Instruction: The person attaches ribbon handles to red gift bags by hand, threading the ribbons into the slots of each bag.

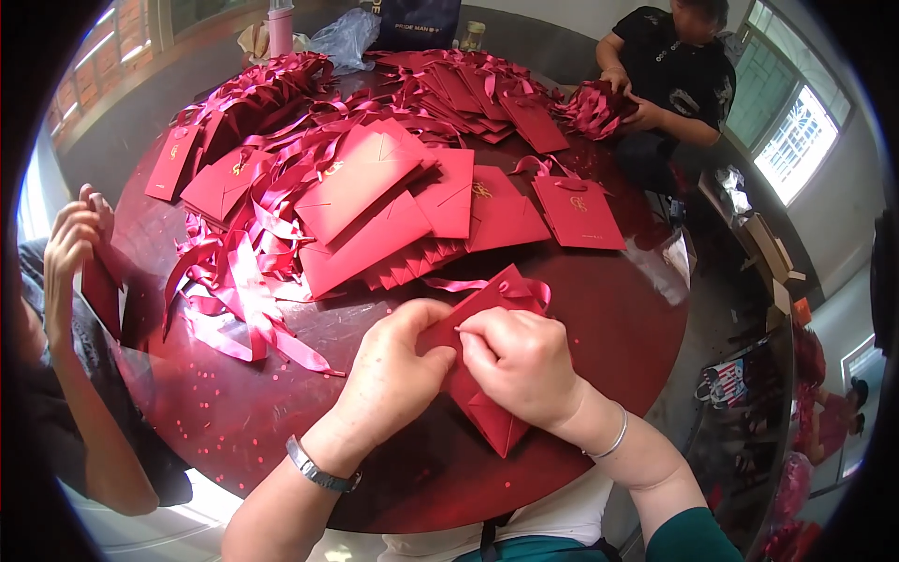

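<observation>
In front of me a red paper gift bag (pixel 487 417) is tilted above the table, its folded bottom toward me. My left hand (pixel 398 361) is closed round its left edge, thumb on the face. Across the bag's upper part lies my right hand (pixel 524 361), fingers curled into a pinch near the left thumb. What that pinch holds is too small to make out. A pink-red ribbon (pixel 538 292) loops out behind the right knuckles. Just beyond my hands, flat red gift bags (pixel 365 178) lie in an overlapping heap, with loose ribbons (pixel 248 300) at its left.
The round dark-red table (pixel 618 347) carries more bags and small red specks. One bag (pixel 578 214) lies apart at right, near clear plastic (pixel 660 267). Co-workers' hands hold bags at left (pixel 75 229) and far right (pixel 627 98). A pink tumbler (pixel 280 31) stands behind.
</observation>
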### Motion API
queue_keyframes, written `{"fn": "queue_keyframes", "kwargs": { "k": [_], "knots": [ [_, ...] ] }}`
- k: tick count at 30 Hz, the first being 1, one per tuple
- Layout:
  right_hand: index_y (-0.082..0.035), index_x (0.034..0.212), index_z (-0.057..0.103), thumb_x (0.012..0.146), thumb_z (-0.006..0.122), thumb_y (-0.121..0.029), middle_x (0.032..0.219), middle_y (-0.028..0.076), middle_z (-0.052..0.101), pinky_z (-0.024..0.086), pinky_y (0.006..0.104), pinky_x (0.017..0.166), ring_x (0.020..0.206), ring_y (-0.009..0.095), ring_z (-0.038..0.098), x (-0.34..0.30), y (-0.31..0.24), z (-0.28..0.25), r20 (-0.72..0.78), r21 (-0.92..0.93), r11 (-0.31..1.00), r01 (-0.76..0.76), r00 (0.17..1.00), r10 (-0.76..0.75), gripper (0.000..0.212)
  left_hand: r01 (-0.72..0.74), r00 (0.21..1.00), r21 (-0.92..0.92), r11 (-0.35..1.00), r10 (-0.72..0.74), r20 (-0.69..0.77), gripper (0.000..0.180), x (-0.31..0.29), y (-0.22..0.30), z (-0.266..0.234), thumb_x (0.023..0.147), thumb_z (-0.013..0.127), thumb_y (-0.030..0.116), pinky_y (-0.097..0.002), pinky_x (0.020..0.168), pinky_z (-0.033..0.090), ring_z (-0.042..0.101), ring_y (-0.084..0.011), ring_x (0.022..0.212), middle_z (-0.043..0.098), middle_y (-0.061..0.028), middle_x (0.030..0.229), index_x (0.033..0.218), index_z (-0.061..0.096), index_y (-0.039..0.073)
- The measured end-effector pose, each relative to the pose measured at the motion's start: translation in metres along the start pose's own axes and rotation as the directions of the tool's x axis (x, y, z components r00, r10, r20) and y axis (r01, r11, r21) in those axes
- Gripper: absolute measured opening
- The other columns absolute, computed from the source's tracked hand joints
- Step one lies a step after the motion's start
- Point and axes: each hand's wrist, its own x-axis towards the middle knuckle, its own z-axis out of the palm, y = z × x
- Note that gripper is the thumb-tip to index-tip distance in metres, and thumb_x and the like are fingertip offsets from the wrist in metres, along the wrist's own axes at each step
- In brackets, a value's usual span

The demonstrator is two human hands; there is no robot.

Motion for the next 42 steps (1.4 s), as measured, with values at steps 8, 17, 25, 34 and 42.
{"fn": "queue_keyframes", "kwargs": {
  "k": [8, 17, 25, 34, 42],
  "knots": [
    [-0.002, 0.084, 0.066, 0.077, 0.07, 0.002, 0.078, 0.011, 0.067, 0.052, 0.0326, 0.064, 0.07, 0.026, 0.065, -0.001, 0.003, -0.01, -0.036, 0.162, 0.985, -0.057, 0.997, 0.063, 0.009, 0.317, 0.947, -0.449, 0.836, -0.258, 0.189, 0.029, 0.002, 0.0, -0.009, 0.084, 0.062, -0.006, -0.0244, 0.073, 0.053, 0.062, -0.0093, 0.085, 0.065, -0.004, 0.099, 0.113, 0.061, 0.0],
    [-0.003, 0.085, 0.065, 0.074, 0.074, 0.0, 0.077, 0.011, 0.065, 0.051, 0.0354, 0.06, 0.068, 0.027, 0.063, -0.006, 0.008, -0.008, 0.001, 0.059, 0.997, 0.052, 0.999, -0.052, 0.014, 0.43, 0.895, -0.294, 0.853, -0.362, 0.259, 0.011, 0.01, 0.0, -0.011, 0.09, 0.059, 0.0, -0.024, 0.069, 0.052, 0.059, -0.0085, 0.079, 0.061, -0.0003, 0.09, 0.102, 0.062, 0.001],
    [-0.004, 0.085, 0.065, 0.07, 0.075, 0.001, 0.074, 0.01, 0.064, 0.05, 0.0351, 0.058, 0.065, 0.028, 0.062, -0.008, 0.007, -0.003, 0.018, 0.036, 0.992, 0.118, 0.993, -0.119, 0.019, 0.49, 0.869, -0.387, 0.781, -0.402, 0.289, 0.014, 0.01, -0.006, -0.008, 0.091, 0.058, 0.004, -0.0269, 0.071, 0.053, 0.061, -0.0116, 0.08, 0.064, -0.0049, 0.091, 0.103, 0.062, -0.001],
    [-0.004, 0.079, 0.065, 0.069, 0.071, 0.004, 0.069, 0.009, 0.062, 0.049, 0.0357, 0.056, 0.061, 0.027, 0.061, -0.011, 0.002, -0.001, 0.01, 0.0, 0.999, 0.049, 0.999, -0.049, 0.014, 0.566, 0.824, -0.574, 0.592, -0.406, 0.395, 0.023, 0.01, -0.003, -0.006, 0.088, 0.047, -0.003, -0.0333, 0.077, 0.056, 0.065, -0.0186, 0.086, 0.065, -0.0106, 0.097, 0.107, 0.06, -0.005],
    [-0.003, 0.078, 0.066, 0.071, 0.072, 0.002, 0.07, 0.01, 0.063, 0.049, 0.0344, 0.057, 0.062, 0.025, 0.062, -0.01, 0.01, -0.004, 0.007, 0.066, 0.998, -0.016, 1.0, 0.016, 0.011, 0.567, 0.824, -0.582, 0.583, -0.4, 0.401, 0.022, 0.011, -0.003, -0.009, 0.09, 0.047, -0.002, -0.035, 0.08, 0.056, 0.065, -0.0198, 0.088, 0.064, -0.0114, 0.099, 0.108, 0.059, -0.005]
  ]
}}
